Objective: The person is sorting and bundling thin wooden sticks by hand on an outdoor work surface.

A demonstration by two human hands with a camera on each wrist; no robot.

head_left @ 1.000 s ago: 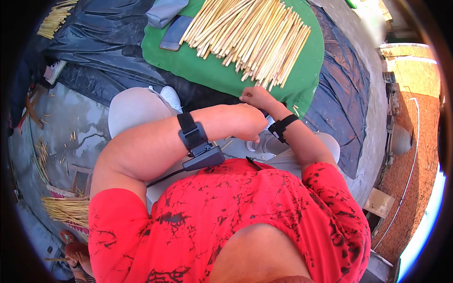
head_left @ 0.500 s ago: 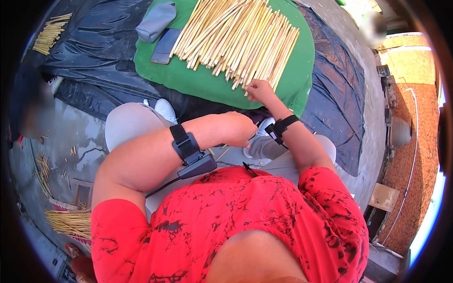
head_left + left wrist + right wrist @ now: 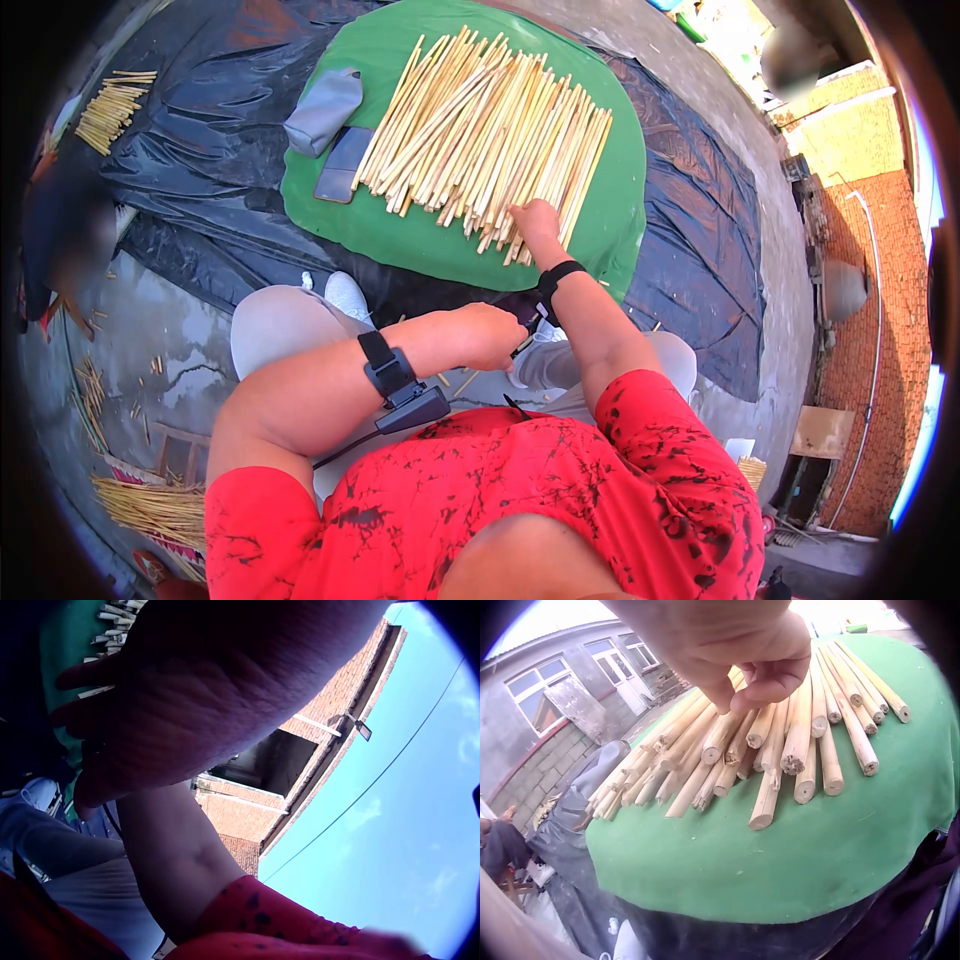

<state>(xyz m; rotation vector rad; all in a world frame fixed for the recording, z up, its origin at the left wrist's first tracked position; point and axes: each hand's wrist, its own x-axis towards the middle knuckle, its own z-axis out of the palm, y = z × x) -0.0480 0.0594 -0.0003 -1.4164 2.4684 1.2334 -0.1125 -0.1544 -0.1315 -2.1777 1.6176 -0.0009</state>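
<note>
A wide pile of pale peeled sticks (image 3: pixel 470 130) lies side by side on a green cloth (image 3: pixel 380 235). My right hand (image 3: pixel 538 222) is over the near ends of the pile, towards its right side. In the right wrist view its curled fingers (image 3: pixel 769 690) come down onto one stick (image 3: pixel 721 741) and pinch it near its cut end. My left hand (image 3: pixel 490 335) hangs in front of my lap, apart from the pile, with its back towards the head camera. Its palm (image 3: pixel 202 712) is in deep shadow. A narrow dark thing shows beside its fingers; I cannot tell whether they hold it.
Left of the pile lie a dark flat phone (image 3: pixel 337 165) and a grey pouch (image 3: pixel 323 112). Black plastic sheeting (image 3: pixel 700 230) spreads under the cloth. More sticks (image 3: pixel 110 110) lie far left, others (image 3: pixel 150 510) lower left. Another person (image 3: pixel 65 235) sits at the left edge.
My right hand has moved forward from in front of the pile onto the sticks' near ends. The left hand stays near my lap. The head view has shifted, so the pile sits lower.
</note>
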